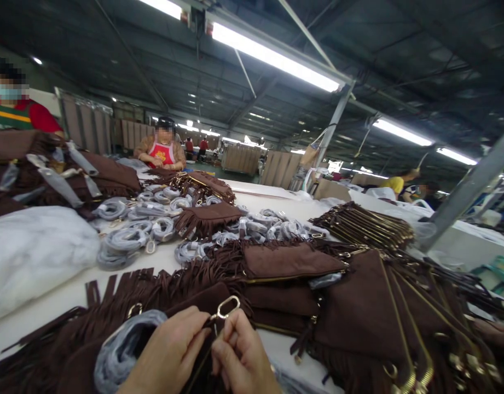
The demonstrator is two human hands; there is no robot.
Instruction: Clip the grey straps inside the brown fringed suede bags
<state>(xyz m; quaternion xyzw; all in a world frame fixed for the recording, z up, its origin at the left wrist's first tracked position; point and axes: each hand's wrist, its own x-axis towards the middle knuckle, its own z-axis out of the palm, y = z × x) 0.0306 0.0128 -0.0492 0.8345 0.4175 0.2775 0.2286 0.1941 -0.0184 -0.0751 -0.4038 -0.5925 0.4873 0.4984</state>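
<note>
In front of me, my left hand (169, 350) is closed with its fingertips at the narrow end of a gold metal snap hook (227, 307), whose oval loop points up and right. Opposite it, my right hand (243, 353) pinches just below the loop; what lies between those fingers is hidden. A coiled strap in grey-clear plastic wrap (106, 358) rests beside my left hand. Under both hands spreads a dark brown fringed bag (202, 298). Right of them lie more brown bags (358, 306) with gold zips.
Several wrapped strap coils (122, 241) cover the white table (25, 334). A stack of zipped bags (364, 224) lies at the back right, a white plastic bundle (42, 251) at the left. Co-workers sit beyond the table; a metal post (469, 191) slants at the right.
</note>
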